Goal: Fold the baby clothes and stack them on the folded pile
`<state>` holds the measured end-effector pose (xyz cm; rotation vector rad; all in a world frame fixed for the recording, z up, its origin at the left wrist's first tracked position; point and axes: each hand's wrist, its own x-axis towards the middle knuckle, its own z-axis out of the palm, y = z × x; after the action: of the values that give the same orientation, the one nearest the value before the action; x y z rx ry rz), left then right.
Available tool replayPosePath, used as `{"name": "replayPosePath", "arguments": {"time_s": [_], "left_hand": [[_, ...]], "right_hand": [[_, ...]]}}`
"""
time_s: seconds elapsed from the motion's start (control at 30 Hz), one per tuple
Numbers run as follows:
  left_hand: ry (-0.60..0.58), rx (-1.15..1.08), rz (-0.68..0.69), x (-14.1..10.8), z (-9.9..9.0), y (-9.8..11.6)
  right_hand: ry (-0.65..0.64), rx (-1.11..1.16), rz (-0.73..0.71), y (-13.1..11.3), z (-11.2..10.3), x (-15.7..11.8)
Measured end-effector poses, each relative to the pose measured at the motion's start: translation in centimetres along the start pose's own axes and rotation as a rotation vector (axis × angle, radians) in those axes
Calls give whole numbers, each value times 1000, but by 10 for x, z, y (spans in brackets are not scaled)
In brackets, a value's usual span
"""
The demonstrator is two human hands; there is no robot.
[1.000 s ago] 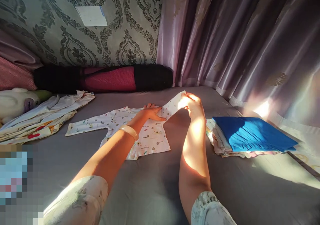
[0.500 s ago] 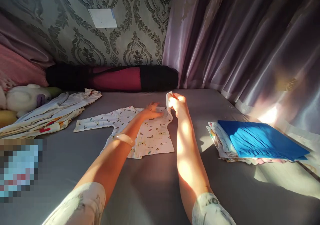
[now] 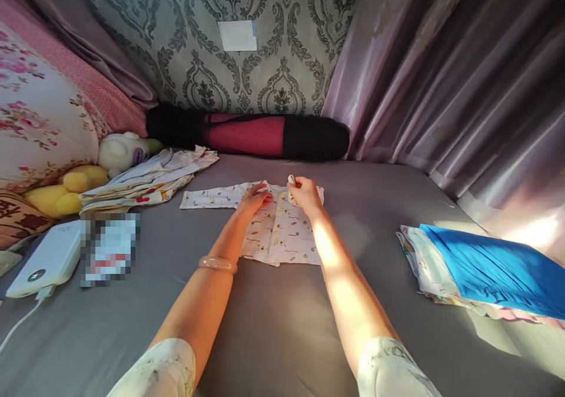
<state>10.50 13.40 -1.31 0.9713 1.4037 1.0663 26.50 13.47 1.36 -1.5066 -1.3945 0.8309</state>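
Lying near the middle of the bed (image 3: 273, 332), the white printed top (image 3: 293, 238) is spread flat, hem toward the near edge, one sleeve (image 3: 207, 198) straight out toward the left edge. Right hand (image 3: 304, 194): fingers closed in a pinch on a small fold of the top's white cloth, raised at the shoulder on the right-edge side. Left hand (image 3: 256, 199): laid on the top near the neckline, beside the base of the outstretched sleeve; cannot tell whether its fingers grasp any cloth. Pale bangle (image 3: 218, 264) on the left forearm. Toward the right edge, well apart from the top: a stack of folded clothes (image 3: 432, 267) with a blue garment (image 3: 498, 267) uppermost. Toward the left edge: a loose layered pile of clothes (image 3: 150, 179), a white plush (image 3: 121, 149) and a yellow plush (image 3: 66, 191) beside it; nearer, a white power bank (image 3: 48, 255), cable (image 3: 22, 323) plugged in, and a pixelated item (image 3: 110, 250), not readable. Along the far edge: a black and red roll (image 3: 245, 133), below the patterned wall (image 3: 282, 55).
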Motion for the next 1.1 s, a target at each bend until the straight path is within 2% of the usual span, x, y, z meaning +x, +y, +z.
{"name": "replayPosePath", "arguments": {"time_s": [0.1,0.17,0.23,0.3,0.37,0.47,0.57,0.6,0.67,0.73,0.8,0.97,1.1], "left_hand": [[-33,49,34,0,3,0],[-58,87,74,0,4,-1],[-79,118,122,1,5,-3],[-85,152,167,1,6,-5],[-91,191,207,0,6,-8],[-117,247,279,1,7,-12],[-121,329,347,5,9,-15],[-108,359,360,6,10,-16],[-69,404,375,10,10,-18],[-52,424,398,12,11,-18],[-51,436,440,12,10,-18],[-53,476,516,9,10,-16],[-17,536,538,10,10,-17]], "right_hand": [[-61,-137,-32,3,14,-7],[-175,-213,-72,4,18,-11],[-325,-243,-115,2,17,-13],[-406,-211,-118,0,9,-10],[-360,-150,-66,-1,-7,-4],[-184,-117,-2,3,-42,8],[-3,-240,14,13,-74,14],[9,-320,29,15,-80,14],[-52,-478,78,18,-85,10],[-171,-600,117,18,-79,3],[-254,-694,113,16,-64,-3],[-269,-853,-38,12,-17,-19],[-342,-857,-166,12,3,-35]]}}
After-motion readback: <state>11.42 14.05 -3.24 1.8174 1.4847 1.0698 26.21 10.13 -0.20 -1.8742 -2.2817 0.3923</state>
